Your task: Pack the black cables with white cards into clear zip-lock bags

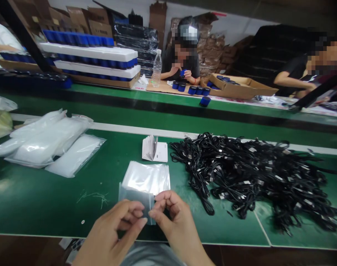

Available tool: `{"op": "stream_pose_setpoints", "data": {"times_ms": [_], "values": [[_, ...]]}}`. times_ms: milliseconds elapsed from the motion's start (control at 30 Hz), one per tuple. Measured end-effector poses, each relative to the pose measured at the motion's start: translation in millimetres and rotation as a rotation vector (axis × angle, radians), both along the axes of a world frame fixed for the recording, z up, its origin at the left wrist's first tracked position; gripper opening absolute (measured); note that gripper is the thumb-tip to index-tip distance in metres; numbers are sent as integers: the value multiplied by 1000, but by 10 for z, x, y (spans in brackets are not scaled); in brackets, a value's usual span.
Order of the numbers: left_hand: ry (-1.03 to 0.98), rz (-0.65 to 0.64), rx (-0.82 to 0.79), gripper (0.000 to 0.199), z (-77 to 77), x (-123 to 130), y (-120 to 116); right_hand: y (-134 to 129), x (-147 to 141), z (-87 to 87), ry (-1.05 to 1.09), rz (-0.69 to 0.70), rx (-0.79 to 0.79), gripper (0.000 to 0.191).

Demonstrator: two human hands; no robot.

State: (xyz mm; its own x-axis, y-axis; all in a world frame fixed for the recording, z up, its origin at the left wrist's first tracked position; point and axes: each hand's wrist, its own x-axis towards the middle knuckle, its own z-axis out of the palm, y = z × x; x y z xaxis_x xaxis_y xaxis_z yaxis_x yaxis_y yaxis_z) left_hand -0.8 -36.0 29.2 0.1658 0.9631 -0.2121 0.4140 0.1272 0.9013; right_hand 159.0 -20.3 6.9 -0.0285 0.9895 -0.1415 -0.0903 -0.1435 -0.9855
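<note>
Work on the clear bag (pixel 133 198) seems barely begun: nothing shows inside it, while more bags (pixel 147 176), a fanned pile of booklets (pixel 160 152) and heaped black cables (pixel 246 181) lie loose on the green table (pixel 102 207). The bag is between both hands, at the table's near side. The left hand (pixel 115 226) pinches it, thumb near forefinger; the right hand's (pixel 177 221) curled fingers, slightly parted, meet its right edge, their grip unclear.

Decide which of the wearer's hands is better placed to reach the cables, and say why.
Probably the right hand: it is nearer the black cables. The left hand is farther off, and both are at the clear bag.
</note>
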Motion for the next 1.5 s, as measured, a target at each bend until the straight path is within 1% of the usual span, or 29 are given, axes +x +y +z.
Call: {"op": "stream_pose_setpoints", "data": {"times_ms": [67, 100, 133, 267, 333, 400, 500, 567, 700, 767, 933, 1067, 1167, 1233, 1333, 1400, 1433, 1500], "values": [[54, 35, -3, 23, 25, 54, 104, -9, -22, 3, 0, 11, 8, 16], [50, 35, -15, 24, 25, 79, 133, -11, -29, 3, -8, 18, 14, 15], [39, 22, -33, 23, 17, 99, 149, -12, -34, 0, -21, 25, 22, 15], [-12, -101, -85, 18, -24, 116, 159, -14, -44, -22, -64, 49, 59, 15], [-24, -117, -89, 19, -18, 106, 166, -15, -43, -29, -74, 57, 64, 16], [7, -132, -86, 23, 9, 99, 175, -12, -31, -23, -106, 75, 58, 14], [91, -135, -60, 35, 59, 95, 181, -2, 9, 21, -192, 127, 62, 9], [91, -119, -47, 38, 83, 93, 181, 7, 42, 71, -263, 173, 89, 4], [52, -102, -24, 37, 105, 90, 184, 23, 86, 177, -422, 275, 166, 15], [57, -114, -17, 36, 101, 86, 183, 26, 99, 205, -468, 313, 188, 17], [34, -151, -41, 34, 45, 66, 151, 16, 132, 182, -458, 378, 193, 17], [11, -151, -79, 29, 18, 58, 122, -4, 138, 174, -487, 359, 220, 17], [78, -171, -84, 29, 30, 56, 104, -40, 125, 187, -540, 312, 251, 14], [165, -201, -48, 32, 35, 56, 90, -88, 105, 184, -574, 289, 274, 14], [277, -222, 48, 34, 14, 70, 83, -188, 64, 161, -721, 215, 375, 13], [313, -227, 131, 31, -16, 94, 94, -239, 40, 144, -817, 184, 440, 22], [322, -234, 175, 30, -35, 110, 101, -251, 33, 137, -843, 185, 451, 24], [332, -261, 268, 30, -78, 142, 115, -240, 26, 120, -866, 210, 442, 20]]}}
